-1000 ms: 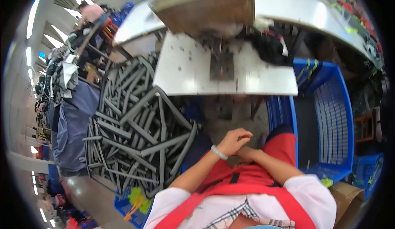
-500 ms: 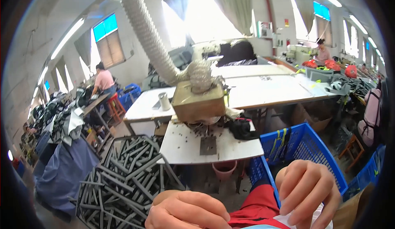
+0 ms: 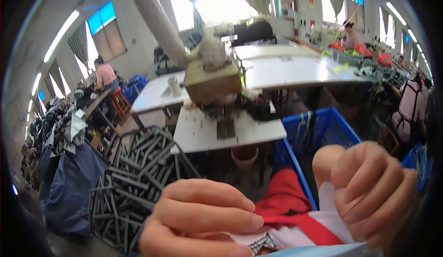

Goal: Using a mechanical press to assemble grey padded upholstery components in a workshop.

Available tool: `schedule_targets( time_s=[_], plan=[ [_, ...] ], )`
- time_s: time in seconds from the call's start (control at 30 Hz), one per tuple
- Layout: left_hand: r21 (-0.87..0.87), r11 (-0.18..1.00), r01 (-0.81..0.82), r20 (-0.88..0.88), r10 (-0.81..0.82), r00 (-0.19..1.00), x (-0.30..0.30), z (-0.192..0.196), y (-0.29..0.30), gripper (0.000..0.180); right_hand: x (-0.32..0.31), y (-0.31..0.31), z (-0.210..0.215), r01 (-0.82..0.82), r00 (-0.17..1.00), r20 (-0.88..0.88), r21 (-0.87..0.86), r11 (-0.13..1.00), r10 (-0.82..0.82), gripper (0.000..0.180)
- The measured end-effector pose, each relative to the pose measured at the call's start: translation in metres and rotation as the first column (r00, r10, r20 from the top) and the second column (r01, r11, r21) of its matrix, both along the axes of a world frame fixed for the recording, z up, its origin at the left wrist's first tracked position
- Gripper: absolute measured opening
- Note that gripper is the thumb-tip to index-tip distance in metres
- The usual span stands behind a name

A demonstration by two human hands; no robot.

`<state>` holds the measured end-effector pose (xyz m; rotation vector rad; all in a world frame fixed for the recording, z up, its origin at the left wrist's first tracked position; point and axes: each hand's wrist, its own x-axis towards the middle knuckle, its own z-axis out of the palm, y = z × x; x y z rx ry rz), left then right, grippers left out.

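Landmark: the white desk [image 3: 258, 130] facing you, bearing a machine with a tan boxy cover [image 3: 213, 82]. Light-blue strip [image 3: 323, 251], one, cut off by the lower edge of your view: well on your side of the desk, long axis running roughly left to right, between and below your two hands; neither hand is clearly the nearer. Left hand [image 3: 198, 215], bare: on your side of the desk, fingers half bent and pointing right, slightly spread; thumb grip not visible, so contact or hold cannot be told. Right hand [image 3: 374, 187], bare, blurred: on your side of the desk, to its right, fingers curled in tightly; what they enclose, if anything, cannot be told. Your hands stand apart from each other. Grey strips [image 3: 138, 174], heaped: left of the desk. Blue crate [image 3: 339, 123]: right of the desk.
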<state>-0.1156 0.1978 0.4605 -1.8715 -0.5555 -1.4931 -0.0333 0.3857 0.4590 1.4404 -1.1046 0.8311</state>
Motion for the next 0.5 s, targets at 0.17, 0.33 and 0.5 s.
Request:
schedule_targets(
  time_s=[0.17,0.33,0.5],
  plan=[
    [-0.259,0.949,0.178,0.391,-0.066,0.918,0.021,-0.026,-0.027,0.027,-0.045,0.005,-0.056,0.153,0.932,0.342,-0.081,0.985,-0.116,0.018],
    [-0.517,0.62,0.59,0.237,-0.559,0.794,-0.039,-0.056,0.014,0.027,-0.053,0.006,-0.142,0.277,0.732,0.644,0.018,0.961,-0.223,0.018],
    [-0.413,0.463,0.785,0.519,-0.588,0.62,-0.033,-0.106,0.015,0.026,-0.139,0.04,-0.316,0.451,0.106,0.82,0.464,0.762,-0.562,0.025]
  ],
)
